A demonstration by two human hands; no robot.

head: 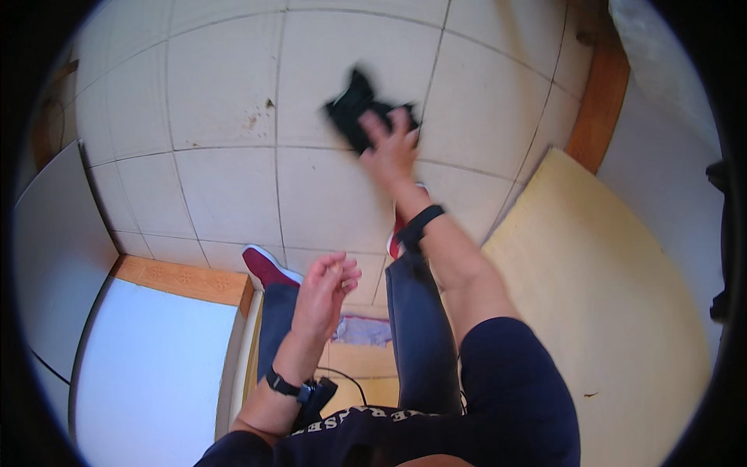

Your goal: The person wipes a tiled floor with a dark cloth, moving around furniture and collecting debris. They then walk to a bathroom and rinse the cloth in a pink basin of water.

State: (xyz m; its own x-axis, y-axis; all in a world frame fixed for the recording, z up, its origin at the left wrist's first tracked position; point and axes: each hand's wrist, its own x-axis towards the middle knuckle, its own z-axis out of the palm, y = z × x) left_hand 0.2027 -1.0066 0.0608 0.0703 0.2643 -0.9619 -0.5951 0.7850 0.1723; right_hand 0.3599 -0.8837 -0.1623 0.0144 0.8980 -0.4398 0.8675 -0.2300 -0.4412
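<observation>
My right hand [390, 149] reaches forward with its fingers over a dark, crumpled cloth [357, 119]. Both are blurred, and the cloth is above or on the pale floor tiles [227, 82]; I cannot tell whether it touches them. Nearer my body, my left hand [327, 286] is raised with loosely bent fingers, and nothing shows clearly in it. A dark smudge [269, 103] and brownish specks [252, 122] mark the tiles left of the cloth.
My red shoe [262, 265] stands beside an orange-trimmed, white-topped step [157, 350]. A pale yellow board or panel [583, 280] fills the right side. Behind my feet lies a greyish cloth [363, 330], with a black cable [350, 376] nearby. A grey panel [58, 216] stands at left.
</observation>
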